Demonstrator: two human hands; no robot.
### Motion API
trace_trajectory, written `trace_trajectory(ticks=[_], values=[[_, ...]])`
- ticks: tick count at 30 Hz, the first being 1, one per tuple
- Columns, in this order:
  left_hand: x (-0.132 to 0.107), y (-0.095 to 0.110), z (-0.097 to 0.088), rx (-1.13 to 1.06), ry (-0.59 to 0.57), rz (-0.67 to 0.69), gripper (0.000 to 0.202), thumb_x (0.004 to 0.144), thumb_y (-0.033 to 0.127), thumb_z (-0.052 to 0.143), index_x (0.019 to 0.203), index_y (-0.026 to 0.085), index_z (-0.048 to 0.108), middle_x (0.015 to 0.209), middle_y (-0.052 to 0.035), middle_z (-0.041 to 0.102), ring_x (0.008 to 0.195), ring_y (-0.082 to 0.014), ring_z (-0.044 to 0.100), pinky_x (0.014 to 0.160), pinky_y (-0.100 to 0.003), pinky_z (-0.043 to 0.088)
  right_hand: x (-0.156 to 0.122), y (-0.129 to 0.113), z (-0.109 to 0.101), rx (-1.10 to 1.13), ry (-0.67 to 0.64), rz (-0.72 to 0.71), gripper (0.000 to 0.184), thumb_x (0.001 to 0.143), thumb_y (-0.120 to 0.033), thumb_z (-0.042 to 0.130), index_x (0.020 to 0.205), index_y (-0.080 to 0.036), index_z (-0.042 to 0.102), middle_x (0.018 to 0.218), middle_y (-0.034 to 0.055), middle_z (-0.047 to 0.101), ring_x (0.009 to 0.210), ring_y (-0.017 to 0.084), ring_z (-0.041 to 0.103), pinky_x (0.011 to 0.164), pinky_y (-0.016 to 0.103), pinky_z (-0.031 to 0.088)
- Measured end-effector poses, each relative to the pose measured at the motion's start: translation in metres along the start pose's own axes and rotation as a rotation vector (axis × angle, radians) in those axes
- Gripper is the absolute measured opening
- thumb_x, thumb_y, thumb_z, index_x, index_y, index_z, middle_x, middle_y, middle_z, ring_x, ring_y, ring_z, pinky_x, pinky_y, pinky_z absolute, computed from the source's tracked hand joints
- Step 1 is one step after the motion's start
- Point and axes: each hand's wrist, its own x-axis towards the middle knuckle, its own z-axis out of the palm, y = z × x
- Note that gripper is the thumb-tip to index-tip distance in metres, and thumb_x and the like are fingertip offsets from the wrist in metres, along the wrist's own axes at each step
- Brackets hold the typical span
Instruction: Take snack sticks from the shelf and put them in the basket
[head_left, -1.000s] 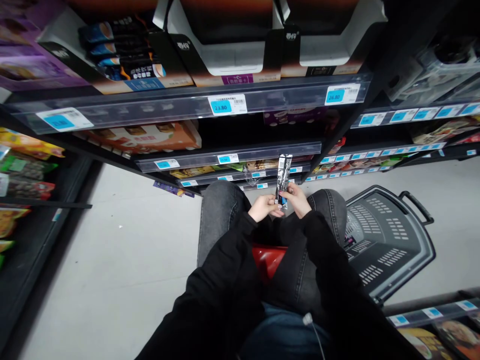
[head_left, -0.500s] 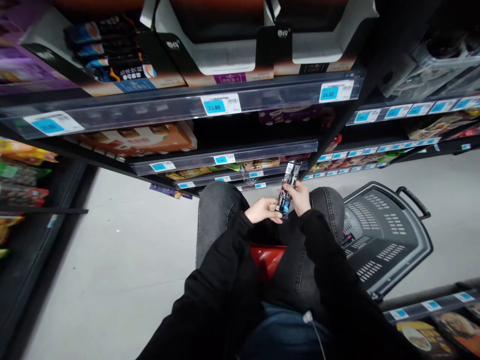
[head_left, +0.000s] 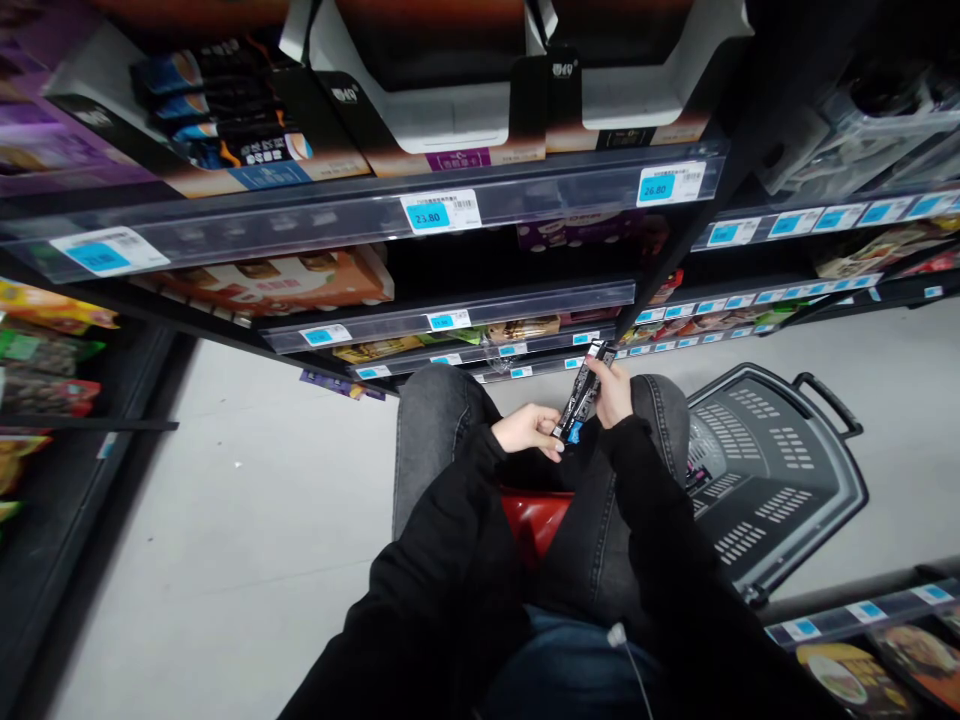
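I sit low in a shop aisle with my knees in grey jeans before me. Over my lap, my right hand [head_left: 615,392] is closed round the upper part of some long, narrow black and silver snack packets [head_left: 583,392], which tilt to the upper right. My left hand [head_left: 531,430] pinches the packets' lower end, near a small blue patch. Both arms are in black sleeves. A red seat [head_left: 534,518] shows between my legs.
A grey plastic shopping basket [head_left: 780,470] lies tilted on the floor right of my right knee. Dark shelves with blue price tags [head_left: 427,214], boxes and snack bags stand in front and on both sides. Pale floor [head_left: 225,520] stretches to my left.
The packets went from upright to leaning right. My right hand slid up along them and away from my left hand, which stayed at the lower end.
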Motion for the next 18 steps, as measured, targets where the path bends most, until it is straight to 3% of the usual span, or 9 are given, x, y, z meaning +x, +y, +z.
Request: trace_trajectory(ticks=[8,16,18], values=[[0.002,-0.009,-0.005,0.006,-0.042,-0.039,0.041,0.054,0.028,0.083,0.082,0.009,0.06,0.068,-0.0038,0.067,0.06,-0.0165,0.067,0.062,-0.028,0.058,0.001,0.001,0.0,-0.06,-0.027,0.015,0.033,0.052,-0.039,0.072,0.068,-0.016,0.055,0.059,-0.0013,0.057,0.054,0.012,0.052,0.05,0.024,0.041],[0.003,-0.014,-0.004,0.052,-0.075,-0.158,0.043,0.05,0.027,0.083,0.084,0.011,0.061,0.068,-0.0042,0.066,0.059,-0.0177,0.066,0.059,-0.029,0.056,0.009,0.008,-0.006,-0.171,0.002,-0.044,0.039,0.064,-0.052,0.065,0.06,-0.016,0.052,0.052,0.0013,0.055,0.048,0.014,0.051,0.048,0.028,0.042],[0.004,-0.012,0.001,0.05,-0.067,-0.126,0.045,0.052,0.03,0.083,0.088,0.012,0.061,0.074,-0.0058,0.067,0.064,-0.018,0.066,0.06,-0.029,0.055,0.012,0.009,-0.008,-0.209,0.036,-0.08,0.041,0.066,-0.054,0.063,0.059,-0.015,0.051,0.052,0.0012,0.054,0.049,0.014,0.051,0.049,0.026,0.041]])
